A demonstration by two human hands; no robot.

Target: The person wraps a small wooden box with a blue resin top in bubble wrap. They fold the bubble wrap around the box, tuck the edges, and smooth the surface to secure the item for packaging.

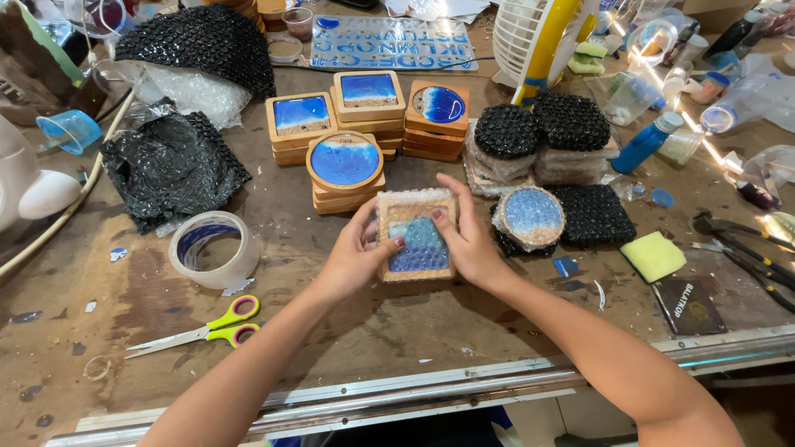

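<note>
Left hand (354,258) and right hand (469,242) clamp the wrapped coaster (416,237); I'd press the wrap flat, evenly

You have one view only, from the camera on your head, looking steeply down and forward over the workbench (397,331) from close range. The bench's metal edge (464,385) runs along 6 o'clock; the white fan (538,33) stands far off at 1 o'clock. Your forearms enter from 6 o'clock.
</note>
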